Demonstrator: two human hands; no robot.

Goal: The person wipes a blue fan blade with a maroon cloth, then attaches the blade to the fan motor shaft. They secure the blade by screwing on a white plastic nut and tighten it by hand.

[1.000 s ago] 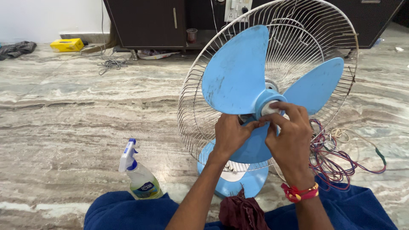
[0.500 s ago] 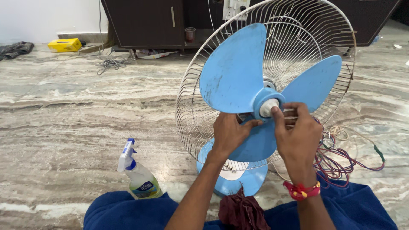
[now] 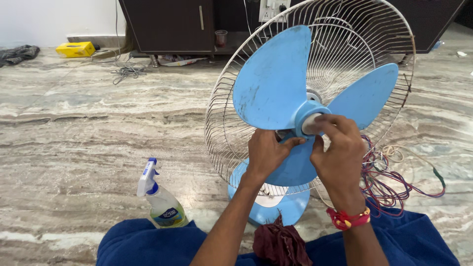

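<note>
A light-blue table fan stands on the floor in front of me, its three-bladed propeller point(image 3: 276, 83) bare in front of the white wire rear guard point(image 3: 367, 37). My right hand point(image 3: 337, 157) curls its fingers around the white cap point(image 3: 309, 124) at the middle of the blades. My left hand point(image 3: 266, 152) grips the lower blade point(image 3: 295, 167) right beside the hub. The fan's blue base point(image 3: 290, 209) shows under my wrists. A red thread band sits on my right wrist.
A spray bottle point(image 3: 160, 199) stands at my lower left. A maroon cloth point(image 3: 278, 244) lies on the blue fabric over my lap. Tangled coloured wires point(image 3: 394, 184) lie right of the fan. Beyond it are a dark cabinet point(image 3: 170, 24), a yellow box point(image 3: 75, 49) and loose cables point(image 3: 125, 73).
My right hand drew back from the white cap to its right side, then closed over it again. My left hand stayed on the lower blade.
</note>
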